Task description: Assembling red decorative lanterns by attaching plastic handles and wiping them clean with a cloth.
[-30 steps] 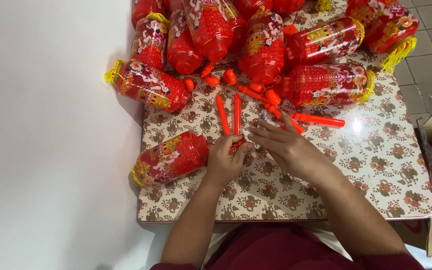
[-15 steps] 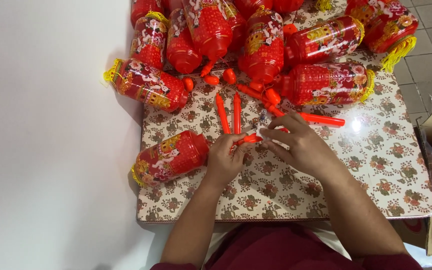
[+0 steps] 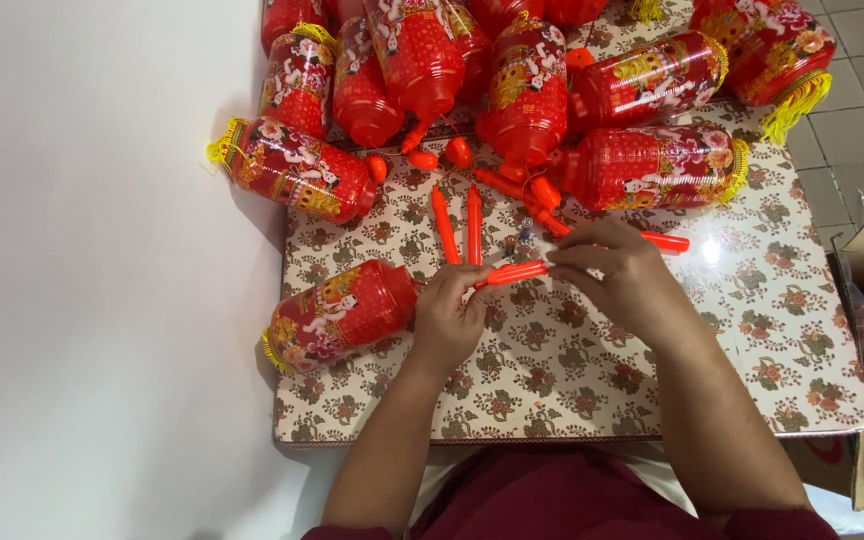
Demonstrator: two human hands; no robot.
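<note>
Seen from above, a person sits at a small floral-covered desk (image 3: pixel 752 330). Both hands meet over its middle: the left hand (image 3: pixel 449 318) and right hand (image 3: pixel 617 278) each pinch an end of one orange stick (image 3: pixel 517 272), held level above the cloth. A red lantern (image 3: pixel 342 312) lies just left of the left hand; more lanterns (image 3: pixel 652 165) crowd the far edge. The thin stick could slip from the fingertips, or a forearm could knock the near lantern off. Half a second ago the stick sat lower, nearer the left hand.
</note>
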